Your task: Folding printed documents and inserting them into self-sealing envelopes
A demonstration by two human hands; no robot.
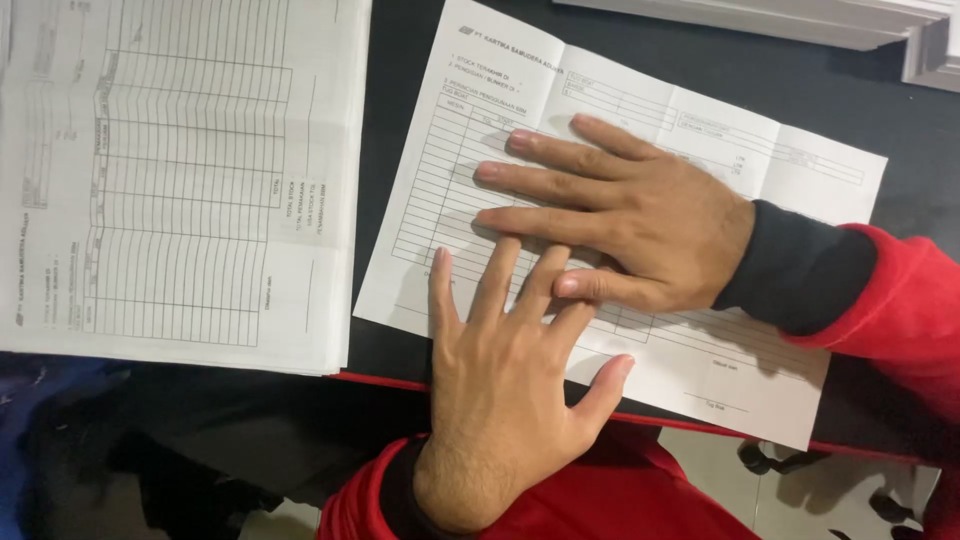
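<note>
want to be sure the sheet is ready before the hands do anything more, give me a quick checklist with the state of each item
1. Both hands on the printed form sheet: ok. The left hand and right hand lie flat on it, palms down.
2. Hands clear of each other: not ok. The right hand's fingers overlap the left hand's fingertips.
3. Sheet flat: cannot tell fully. Fold creases run across it, though it looks pressed down.
4. Sheet fully on the dark table: not ok. Its near corner hangs past the table's red edge.
5. Sheet apart from the stack of forms: ok. A dark gap separates them.
6. Hands free of tools: ok. Neither holds anything.
</note>
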